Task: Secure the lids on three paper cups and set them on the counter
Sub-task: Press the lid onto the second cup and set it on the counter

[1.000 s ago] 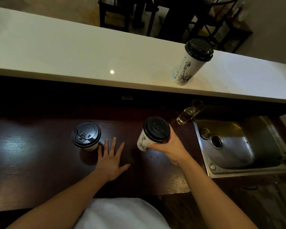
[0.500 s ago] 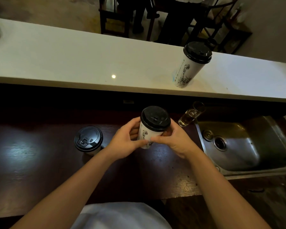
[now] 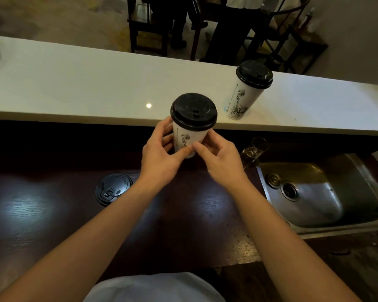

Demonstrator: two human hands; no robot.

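A white paper cup with a black lid and an ink drawing is lifted in front of the white counter's near edge. My left hand and my right hand both grip its lower body, thumbs meeting at the front. A second lidded cup stands on the white counter, to the right. A third cup with a black lid stands on the dark wooden worktop, partly hidden behind my left forearm.
A steel sink is sunk into the worktop at the right. A small glass stands beside the sink's far left corner. Chairs and a person's legs are beyond the counter.
The cup rose from the dark worktop toward the white counter's level. My left hand left the worktop and joined my right hand on the cup.
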